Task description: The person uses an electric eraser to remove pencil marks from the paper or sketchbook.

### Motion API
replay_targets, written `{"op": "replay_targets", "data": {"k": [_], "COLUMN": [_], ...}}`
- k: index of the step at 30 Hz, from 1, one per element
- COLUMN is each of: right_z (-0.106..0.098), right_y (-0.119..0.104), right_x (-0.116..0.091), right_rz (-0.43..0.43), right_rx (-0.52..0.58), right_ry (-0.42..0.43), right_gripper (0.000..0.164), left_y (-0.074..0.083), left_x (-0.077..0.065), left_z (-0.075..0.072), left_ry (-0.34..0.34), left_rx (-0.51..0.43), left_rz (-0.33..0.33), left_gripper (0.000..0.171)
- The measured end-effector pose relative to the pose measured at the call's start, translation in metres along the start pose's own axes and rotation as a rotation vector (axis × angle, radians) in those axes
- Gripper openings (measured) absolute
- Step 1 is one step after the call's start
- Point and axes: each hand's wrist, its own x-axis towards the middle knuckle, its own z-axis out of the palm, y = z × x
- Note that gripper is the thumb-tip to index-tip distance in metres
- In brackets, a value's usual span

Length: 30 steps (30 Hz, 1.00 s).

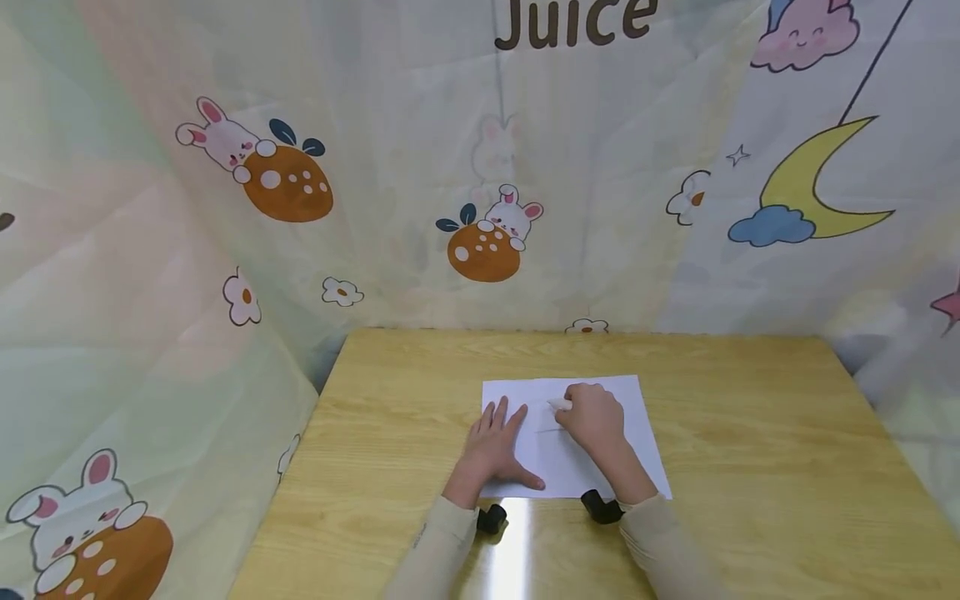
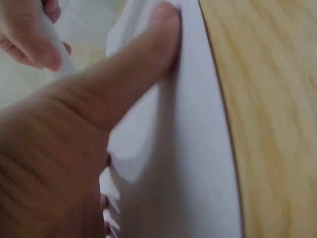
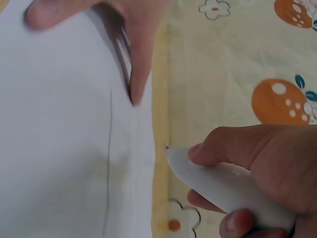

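Observation:
A white sheet of paper [image 1: 615, 396] lies on the table, with a thin dark line [image 3: 109, 148] across it. My left hand [image 1: 491, 454] rests on the paper's left part, fingers and thumb spread. Over the right part of the sheet, my right hand [image 1: 597, 417] grips a thick white pen [image 3: 218, 186] with a small dark tip. In the right wrist view the tip shows against the backdrop, seemingly lifted off the paper. The left wrist view shows my left thumb [image 2: 143, 54] near the paper's edge, and part of the pen [image 2: 57, 44] in the right hand.
The wooden table [image 1: 750, 450] extends on both sides of the paper. A printed fabric backdrop [image 1: 405, 167] with rabbits and a moon hangs behind and beside it. Black wrist devices [image 1: 600, 507] sit at both sleeve cuffs.

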Motion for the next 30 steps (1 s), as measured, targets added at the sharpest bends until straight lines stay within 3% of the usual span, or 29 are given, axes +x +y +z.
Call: {"op": "replay_targets", "data": {"k": [8, 22, 30], "right_z": [-0.021, -0.006, -0.001], "right_y": [0.038, 0.067, 0.072], "right_x": [-0.01, -0.061, -0.066], "right_rz": [0.009, 0.078, 0.096], "right_rx": [0.017, 0.059, 0.072], "right_ry": [0.073, 0.067, 0.073], "right_gripper": [0.021, 0.024, 0.018], "left_y": [0.011, 0.012, 0.011], "left_x": [-0.001, -0.01, -0.008], "left_z": [-0.013, -0.006, -0.004], "left_ry": [-0.006, 0.045, 0.04], "left_rx": [0.057, 0.093, 0.072], "left_rz": [-0.018, -0.008, -0.001], "left_gripper": [0.136, 0.131, 0.129]}}
